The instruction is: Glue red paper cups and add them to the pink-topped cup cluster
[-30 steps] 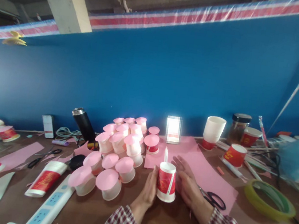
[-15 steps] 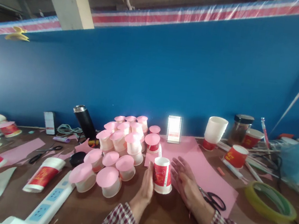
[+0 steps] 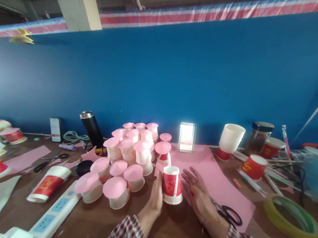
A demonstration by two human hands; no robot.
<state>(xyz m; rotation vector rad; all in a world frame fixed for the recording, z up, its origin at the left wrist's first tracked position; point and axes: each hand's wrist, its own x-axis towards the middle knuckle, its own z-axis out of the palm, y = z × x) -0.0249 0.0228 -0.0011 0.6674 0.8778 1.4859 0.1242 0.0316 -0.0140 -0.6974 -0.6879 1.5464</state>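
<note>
A smooth paper cup (image 3: 171, 184) is seen on a matt wooden table (image 3: 179, 235); pink paper (image 3: 218, 181) looks matt.

Left hand (image 3: 157, 195): flat, fingers together and extended, palm facing right, edge down. Right hand (image 3: 198, 193): open, fingers spread and extended forward-left, palm facing left. Both forearms in red-and-white checked sleeves, converging from the lower frame edge; palms face each other, hands apart.
</note>
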